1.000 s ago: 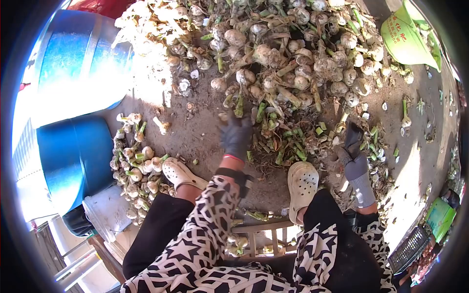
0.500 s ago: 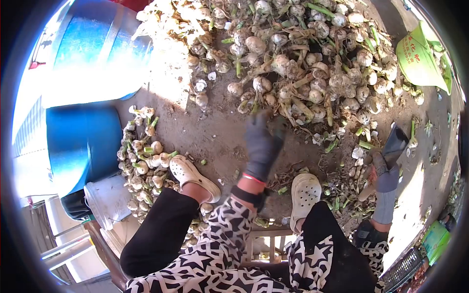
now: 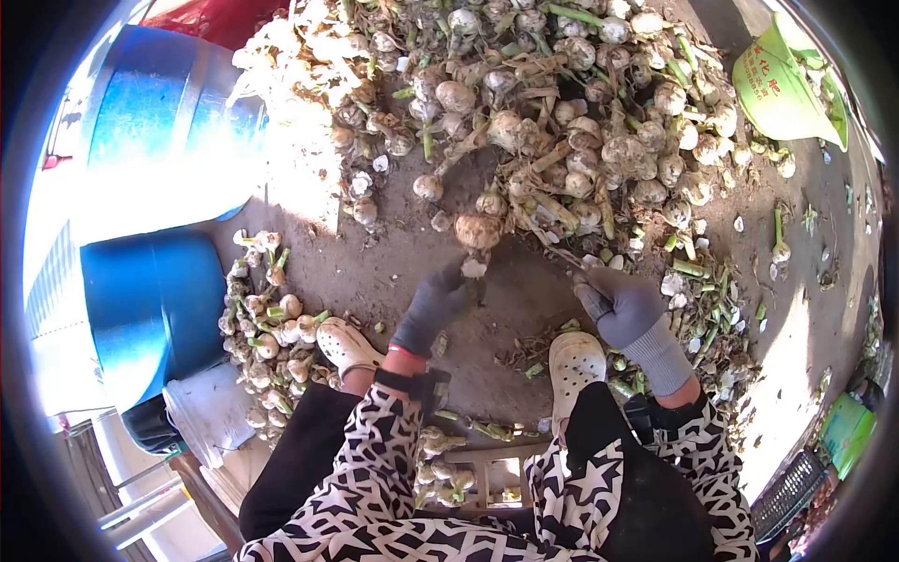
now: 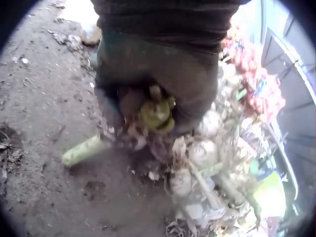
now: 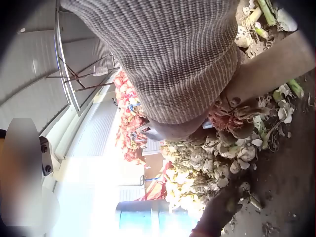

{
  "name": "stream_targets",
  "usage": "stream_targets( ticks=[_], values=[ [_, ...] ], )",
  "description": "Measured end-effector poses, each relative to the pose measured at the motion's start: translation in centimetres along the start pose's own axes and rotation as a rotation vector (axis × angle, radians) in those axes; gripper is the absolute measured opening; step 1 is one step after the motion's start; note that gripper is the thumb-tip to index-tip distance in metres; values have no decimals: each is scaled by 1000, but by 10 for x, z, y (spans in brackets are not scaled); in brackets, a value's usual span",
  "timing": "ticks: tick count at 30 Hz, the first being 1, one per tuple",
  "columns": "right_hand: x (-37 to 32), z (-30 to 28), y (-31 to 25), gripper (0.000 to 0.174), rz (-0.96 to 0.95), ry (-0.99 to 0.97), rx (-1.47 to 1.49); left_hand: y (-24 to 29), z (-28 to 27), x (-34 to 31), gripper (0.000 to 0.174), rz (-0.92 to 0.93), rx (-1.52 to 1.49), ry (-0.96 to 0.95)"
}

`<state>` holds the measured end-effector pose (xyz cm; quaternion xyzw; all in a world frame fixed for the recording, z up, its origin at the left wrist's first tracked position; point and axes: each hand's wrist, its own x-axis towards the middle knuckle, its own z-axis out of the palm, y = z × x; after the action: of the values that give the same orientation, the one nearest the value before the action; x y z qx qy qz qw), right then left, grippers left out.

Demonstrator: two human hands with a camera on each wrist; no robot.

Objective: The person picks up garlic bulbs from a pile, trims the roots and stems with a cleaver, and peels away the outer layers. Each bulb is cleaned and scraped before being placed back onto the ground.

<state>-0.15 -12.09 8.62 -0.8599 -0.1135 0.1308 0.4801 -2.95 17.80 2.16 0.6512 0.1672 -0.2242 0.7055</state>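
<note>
My gloved left hand (image 3: 442, 302) grips garlic by the stalk in front of the pile, with a brown, rooty bulb (image 3: 478, 231) standing out beyond the fingers. A cut green stalk end (image 4: 155, 114) shows inside the curled fingers in the left wrist view. To the right, my gloved right hand (image 3: 629, 307) holds a knife, its blade (image 3: 564, 255) seen nearly edge-on and pointing toward the left hand. The knife's pale handle (image 5: 276, 65) sticks out of the fist in the right wrist view. Ahead of both hands lies a large heap of garlic (image 3: 562, 122) with dry stalks.
Trimmed garlic bulbs (image 3: 272, 328) lie left of the left shoe (image 3: 348, 343). Blue barrels (image 3: 154, 300) and a white bucket (image 3: 208, 412) stand at the left. Cut stalks and skins (image 3: 707, 309) litter the ground at right, below a green bag (image 3: 782, 84).
The left hand reached to the heap and has drawn back with garlic. From far right, the right hand has come inward with the knife, its blade turned toward the left hand.
</note>
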Motion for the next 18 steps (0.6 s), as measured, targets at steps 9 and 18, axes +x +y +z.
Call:
stream_targets(
  ticks=[9,18],
  values=[
    [-7,-21,-39,35,-393,-100,-627,61,73,-66,73,259,-131,-218],
    [-33,-25,-43,30,-446,-74,-640,76,112,-69,86,294,113,-152]
  ],
)
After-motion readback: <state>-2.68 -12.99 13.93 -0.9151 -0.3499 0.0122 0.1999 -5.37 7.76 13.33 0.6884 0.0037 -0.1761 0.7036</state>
